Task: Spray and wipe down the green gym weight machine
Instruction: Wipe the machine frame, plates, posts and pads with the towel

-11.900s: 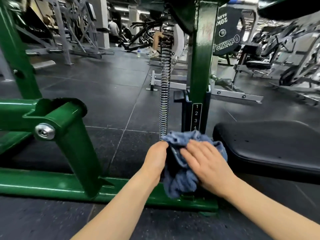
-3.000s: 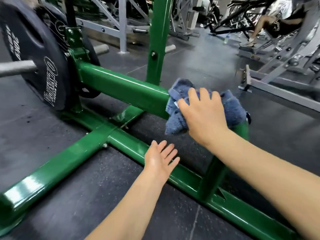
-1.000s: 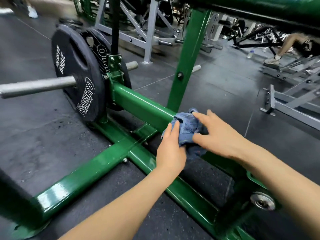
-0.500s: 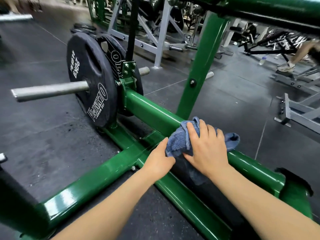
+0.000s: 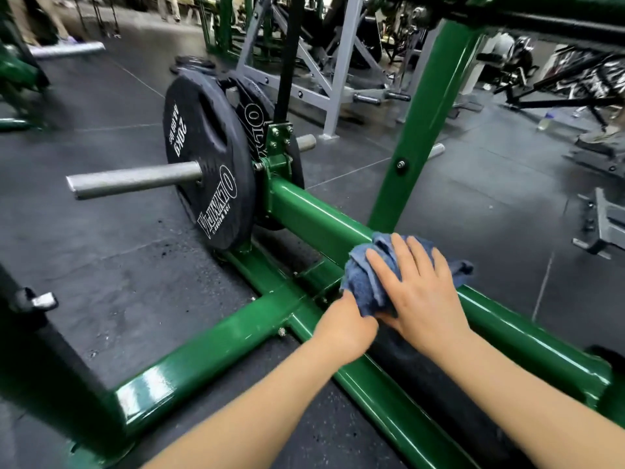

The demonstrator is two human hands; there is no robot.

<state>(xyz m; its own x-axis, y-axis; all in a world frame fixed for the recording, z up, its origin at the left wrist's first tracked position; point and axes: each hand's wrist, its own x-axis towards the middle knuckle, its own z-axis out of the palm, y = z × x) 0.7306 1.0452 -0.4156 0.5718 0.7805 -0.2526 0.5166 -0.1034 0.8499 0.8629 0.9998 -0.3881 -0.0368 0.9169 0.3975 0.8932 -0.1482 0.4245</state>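
green-painted steel tubing made up the weight machine frame [image 5: 314, 221], low to the floor: one thick horizontal tube ran from a bolted bracket beside the plates toward the lower right, a second, lower rail [image 5: 368, 380] ran alongside it, and a cross-member branched off toward the near left. a slanted green upright post [image 5: 422, 130] rose from behind the thick tube, just beyond the cloth. crumpled blue terry cloth [image 5: 365, 282] lay bunched on top of the thick tube, draping over its near side. right hand [image 5: 419, 296] lay palm-down on the cloth, fingers spread and nearly straight, pressing it against the tube. left hand [image 5: 345, 326] sat just below and left of it, in contact with the cloth's lower edge; its fingers were tucked out of sight under the fabric, so whether it pinched the cloth or only touched it could not be told. black round 20kg weight plate [image 5: 206, 170] with white lettering stood upright on a bare grey metal sleeve bar [image 5: 132, 179], a second black plate partly visible behind it, well apart from the hands. dark speckled rubber floor tiles [image 5: 118, 282] lay under everything. grey-framed gym machines [image 5: 324, 62] stood in the background, blurred.
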